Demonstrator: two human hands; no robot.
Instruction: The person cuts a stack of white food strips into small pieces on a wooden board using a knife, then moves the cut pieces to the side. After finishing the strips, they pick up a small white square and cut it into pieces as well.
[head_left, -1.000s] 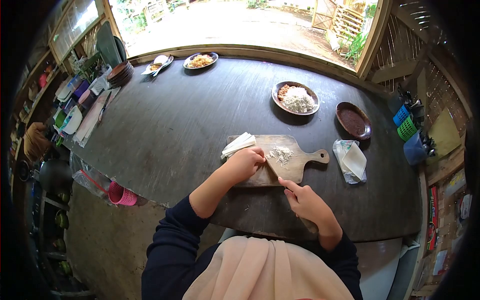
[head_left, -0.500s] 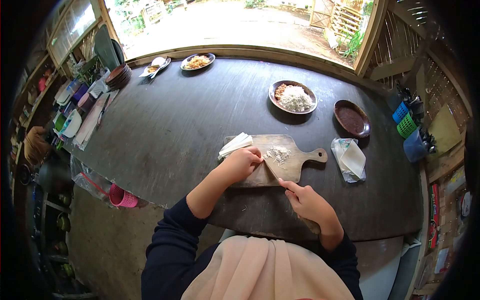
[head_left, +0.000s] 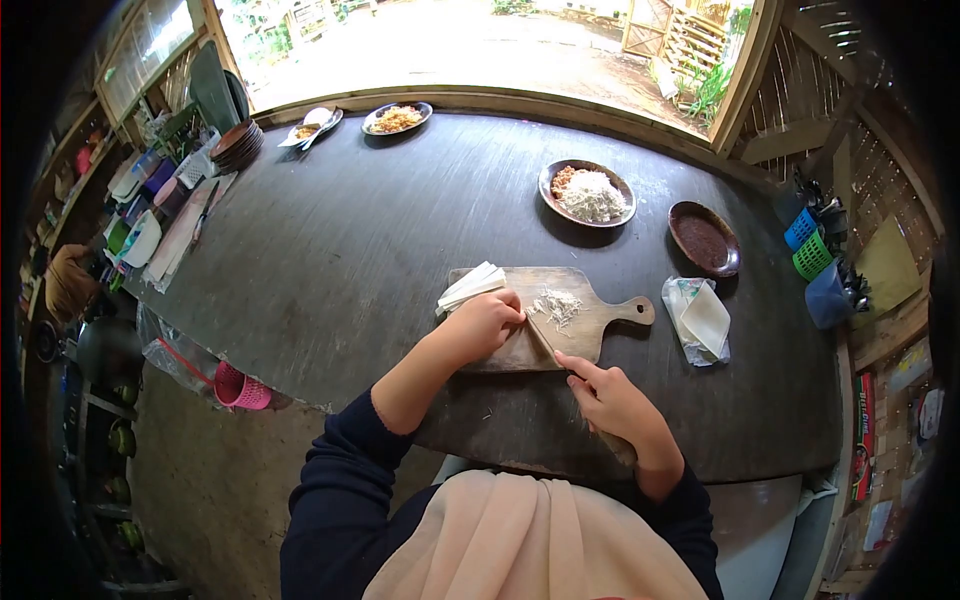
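My right hand [head_left: 610, 398] is wrapped round the handle of a knife [head_left: 543, 337], its blade slanting up and left over a wooden cutting board [head_left: 590, 345]. Against the blade's tip, the closed fingers of my left hand [head_left: 490, 322] press down on a white strip, mostly hidden under them. Several longer white strips [head_left: 472, 284] lie on the board's far left part, just behind that hand. To the right of the blade sits a small heap of fine white shreds [head_left: 556, 307].
Beyond the board stands a plate of white shreds and brown bits [head_left: 590, 195]. A brown plate [head_left: 704, 238] and a plastic wrapper with white sheets [head_left: 697, 318] are to the right. Utensil baskets [head_left: 812, 262] line the right edge. Two food plates [head_left: 397, 120] stand far back.
Both hands stay almost in place over the board. The right hand and knife have shifted very slightly; the view has tilted a little.
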